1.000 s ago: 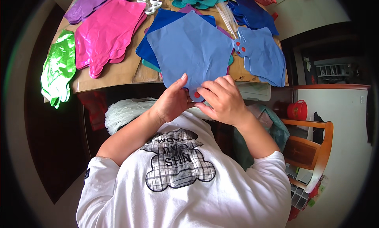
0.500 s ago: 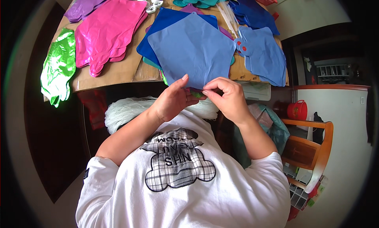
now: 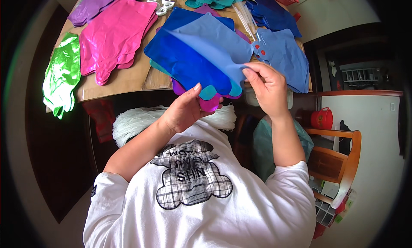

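Observation:
Before me, at the table's near edge, lies a fanned stack of flat, uninflated foil balloons. My right hand (image 3: 268, 85) pinches the near corner of the light blue foil balloon (image 3: 214, 33), the top one, which is lifted and folding over. Beneath it shows a dark blue foil balloon (image 3: 176, 61). Teal (image 3: 208, 92) and magenta (image 3: 210, 104) balloon tails poke out at the near end of the stack. My left hand (image 3: 184, 110) grips that end, thumb on top at the edge and fingers underneath, partly hidden.
Pink foil balloons (image 3: 118, 31) and a shiny green one (image 3: 63, 72) lie to the left. More light blue ones (image 3: 285, 54) lie right, near clear sticks (image 3: 245, 18). White rings (image 3: 162, 3) sit at the back. White string (image 3: 137, 123) hangs below the table edge.
My right hand has moved right and up, peeling the light blue foil balloon's near corner off the stack. The dark blue balloon and the coloured tails are now uncovered. My left hand stays almost in place.

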Available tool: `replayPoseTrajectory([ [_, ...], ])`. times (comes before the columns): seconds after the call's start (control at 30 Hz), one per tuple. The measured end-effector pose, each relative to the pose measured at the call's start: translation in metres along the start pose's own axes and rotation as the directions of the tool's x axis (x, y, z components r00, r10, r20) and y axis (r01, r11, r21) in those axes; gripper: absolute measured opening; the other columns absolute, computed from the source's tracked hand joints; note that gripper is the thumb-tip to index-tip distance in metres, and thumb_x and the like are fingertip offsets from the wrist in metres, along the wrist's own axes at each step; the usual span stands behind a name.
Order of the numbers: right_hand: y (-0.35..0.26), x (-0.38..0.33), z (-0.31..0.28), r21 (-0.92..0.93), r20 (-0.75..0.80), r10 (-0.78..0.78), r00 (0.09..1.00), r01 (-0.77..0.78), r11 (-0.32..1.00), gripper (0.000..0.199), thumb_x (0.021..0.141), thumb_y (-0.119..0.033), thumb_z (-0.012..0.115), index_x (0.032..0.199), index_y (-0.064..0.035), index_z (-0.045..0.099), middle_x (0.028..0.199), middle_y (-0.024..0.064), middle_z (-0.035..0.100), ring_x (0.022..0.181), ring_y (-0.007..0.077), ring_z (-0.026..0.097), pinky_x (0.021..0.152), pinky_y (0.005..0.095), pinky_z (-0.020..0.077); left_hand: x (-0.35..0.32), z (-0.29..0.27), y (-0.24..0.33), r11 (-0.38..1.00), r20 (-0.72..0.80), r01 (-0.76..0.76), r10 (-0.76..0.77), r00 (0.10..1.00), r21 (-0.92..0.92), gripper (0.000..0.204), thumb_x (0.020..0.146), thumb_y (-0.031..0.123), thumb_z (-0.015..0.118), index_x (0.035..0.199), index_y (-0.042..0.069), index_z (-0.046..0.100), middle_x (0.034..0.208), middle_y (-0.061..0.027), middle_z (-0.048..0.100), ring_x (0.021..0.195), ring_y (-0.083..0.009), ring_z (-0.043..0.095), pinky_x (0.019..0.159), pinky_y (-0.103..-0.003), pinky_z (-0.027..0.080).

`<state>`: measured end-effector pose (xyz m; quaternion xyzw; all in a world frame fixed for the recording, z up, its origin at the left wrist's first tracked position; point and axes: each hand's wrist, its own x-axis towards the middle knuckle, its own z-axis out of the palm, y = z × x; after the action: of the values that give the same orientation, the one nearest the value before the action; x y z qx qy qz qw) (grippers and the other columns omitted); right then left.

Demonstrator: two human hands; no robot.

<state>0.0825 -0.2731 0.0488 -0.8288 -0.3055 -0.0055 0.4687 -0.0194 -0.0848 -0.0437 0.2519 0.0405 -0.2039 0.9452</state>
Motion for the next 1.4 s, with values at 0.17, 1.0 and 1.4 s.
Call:
replayPoseTrajectory([
  [0.17,0.004,0.007,0.004,-0.360,-0.048,-0.402,0.914,0.360,0.861,0.012,0.076,-0.002,0.071,0.087,-0.0056,0.067,0.081,0.0064,0.068,0.074,0.0235,0.064,0.071,0.0335,0.0448,0.003,0.007,-0.002,0.996,-0.097,0.008,-0.018,0.995,-0.094,0.049,0.100,0.041,0.042,0.130,0.003,0.047,0.122,-0.0122,0.059,0.111,-0.0258,0.059,0.102,-0.044,0.043],
  [1.0,0.030,-0.005,0.018,-0.395,0.259,-0.480,0.838,0.545,0.739,0.019,0.069,-0.010,0.073,0.086,-0.0052,0.068,0.090,0.0066,0.068,0.083,0.0203,0.062,0.081,0.0376,0.0424,0.004,-0.003,-0.003,0.987,-0.236,0.044,-0.007,0.972,0.152,0.042,0.103,0.030,0.038,0.118,-0.005,0.055,0.112,-0.0154,0.064,0.105,-0.0260,0.063,0.099,-0.042,0.046],
  [1.4,0.036,0.012,-0.007,-0.401,0.055,-0.460,0.886,0.441,0.803,0.010,0.075,-0.006,0.071,0.085,-0.0050,0.069,0.084,0.0051,0.068,0.078,0.0220,0.063,0.079,0.0343,0.0443,0.006,-0.006,-0.006,0.981,-0.247,0.015,0.034,0.969,0.193,0.035,0.102,0.022,0.042,0.117,-0.007,0.053,0.112,-0.0169,0.063,0.104,-0.0295,0.063,0.099,-0.044,0.047],
])
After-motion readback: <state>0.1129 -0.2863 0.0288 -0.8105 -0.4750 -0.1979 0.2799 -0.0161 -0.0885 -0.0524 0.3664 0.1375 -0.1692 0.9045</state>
